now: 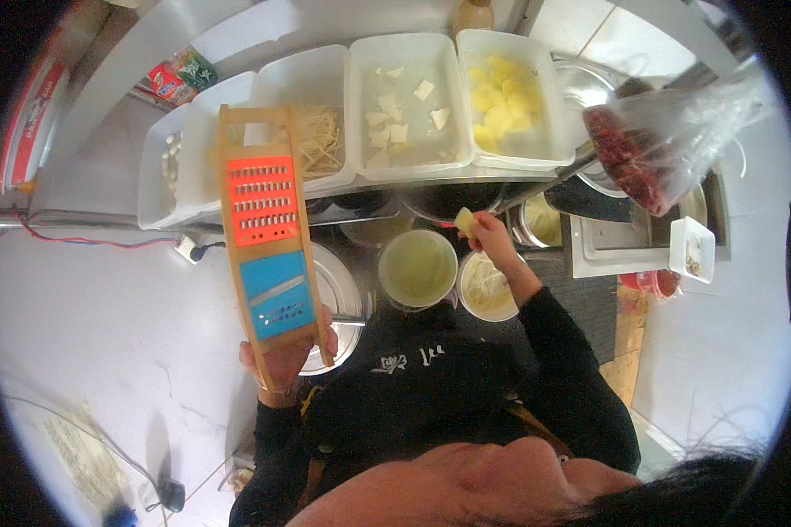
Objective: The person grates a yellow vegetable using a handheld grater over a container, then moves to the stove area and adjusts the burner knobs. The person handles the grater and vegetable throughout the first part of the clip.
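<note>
My left hand (287,365) grips the lower end of a wooden-framed grater and slicer (270,251), which is held up lengthwise. An orange plate with rows of raised teeth sits above a blue plate with a slanted blade. Between the fingers of my right hand (493,244) is a pale yellow vegetable piece (464,222), which looks like potato. Below and left of that hand stands a round tub (417,232) of cloudy greenish liquid. Directly under my right wrist is a white bucket (492,319) holding pale strips in liquid.
White plastic bins line the counter, holding yellow slices (506,99), white pieces (387,118) and thin shreds (322,135). At right, a clear bag (692,132) of dark red contents is near a metal sink (580,253). A large round lid (346,290) lies behind the grater. A plugged cord (188,249) crosses the left.
</note>
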### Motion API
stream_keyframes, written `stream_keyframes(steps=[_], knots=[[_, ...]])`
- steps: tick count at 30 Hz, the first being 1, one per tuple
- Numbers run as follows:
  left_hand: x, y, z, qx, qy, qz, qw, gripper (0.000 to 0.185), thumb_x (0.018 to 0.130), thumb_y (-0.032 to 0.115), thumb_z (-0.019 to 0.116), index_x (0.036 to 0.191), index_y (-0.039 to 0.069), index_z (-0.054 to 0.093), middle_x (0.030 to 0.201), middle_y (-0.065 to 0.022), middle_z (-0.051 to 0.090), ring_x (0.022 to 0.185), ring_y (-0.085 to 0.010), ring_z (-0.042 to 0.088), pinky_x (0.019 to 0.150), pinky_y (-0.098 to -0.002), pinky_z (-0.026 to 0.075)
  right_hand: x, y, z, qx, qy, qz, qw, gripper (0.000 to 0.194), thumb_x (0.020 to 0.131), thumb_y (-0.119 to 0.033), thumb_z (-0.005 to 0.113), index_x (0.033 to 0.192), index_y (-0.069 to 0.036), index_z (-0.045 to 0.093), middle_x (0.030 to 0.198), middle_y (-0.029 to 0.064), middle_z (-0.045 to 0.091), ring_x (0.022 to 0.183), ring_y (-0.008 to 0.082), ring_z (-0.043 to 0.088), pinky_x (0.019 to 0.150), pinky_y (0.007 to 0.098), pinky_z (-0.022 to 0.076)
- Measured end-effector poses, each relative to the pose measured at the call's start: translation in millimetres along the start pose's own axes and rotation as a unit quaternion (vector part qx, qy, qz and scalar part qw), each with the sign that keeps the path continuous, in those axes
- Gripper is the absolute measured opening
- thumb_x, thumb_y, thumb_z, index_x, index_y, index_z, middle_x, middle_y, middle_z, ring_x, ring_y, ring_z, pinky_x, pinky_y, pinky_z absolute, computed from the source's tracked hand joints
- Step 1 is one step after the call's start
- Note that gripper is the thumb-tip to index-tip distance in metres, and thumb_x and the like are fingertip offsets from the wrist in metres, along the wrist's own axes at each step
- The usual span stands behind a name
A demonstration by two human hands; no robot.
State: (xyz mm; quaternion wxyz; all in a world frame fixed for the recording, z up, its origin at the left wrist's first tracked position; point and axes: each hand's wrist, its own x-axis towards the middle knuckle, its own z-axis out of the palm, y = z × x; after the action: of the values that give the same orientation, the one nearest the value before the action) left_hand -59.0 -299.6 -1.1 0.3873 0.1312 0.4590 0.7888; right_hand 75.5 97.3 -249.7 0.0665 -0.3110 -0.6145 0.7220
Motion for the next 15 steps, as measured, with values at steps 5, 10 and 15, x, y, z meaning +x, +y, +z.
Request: stream_keyframes(steps=[5,10,15], knots=[[6.0,7.6,6.6,-0.009,-0.066,-0.021,0.998,0.122,0.076,0.097,0.044,0.148,-0.001,0.041,0.107,-0.0266,0.062,0.065,-0.0304,0.065,0.048,-0.0378,0.053,-80.2,-151.8,6.1,0.153,-0.018,-0.104,0.983,0.03,0.103,-0.007,0.05,0.131,-0.003,0.059,0.107,0.0068,0.074,0.068,0.009,0.058,0.061,0.022,0.0474],[17.5,5.5,19.1,-0.034,-0.138,-0.067,0.988,0.117,0.079,0.092,0.046,0.149,-0.001,0.041,0.115,-0.029,0.061,0.073,-0.0349,0.067,0.056,-0.0423,0.054,-76.2,-244.1,-0.9,0.184,0.046,-0.161,0.969,0.063,0.11,-0.022,0.05,0.162,0.0,0.024,0.148,0.0183,0.055,0.111,0.0254,0.069,0.09,0.0342,0.059],[35.0,-5.0,26.4,-0.105,-0.224,-0.137,0.959,0.098,0.087,0.075,0.048,0.146,-0.003,0.045,0.119,-0.029,0.061,0.089,-0.0439,0.066,0.075,-0.0509,0.055,-130.6,-221.1,-25.9,0.417,-0.232,-0.162,0.863,0.066,0.112,-0.05,0.032,0.151,0.003,0.043,0.133,0.0218,0.066,0.099,0.0261,0.071,0.084,0.0379,0.0608]])
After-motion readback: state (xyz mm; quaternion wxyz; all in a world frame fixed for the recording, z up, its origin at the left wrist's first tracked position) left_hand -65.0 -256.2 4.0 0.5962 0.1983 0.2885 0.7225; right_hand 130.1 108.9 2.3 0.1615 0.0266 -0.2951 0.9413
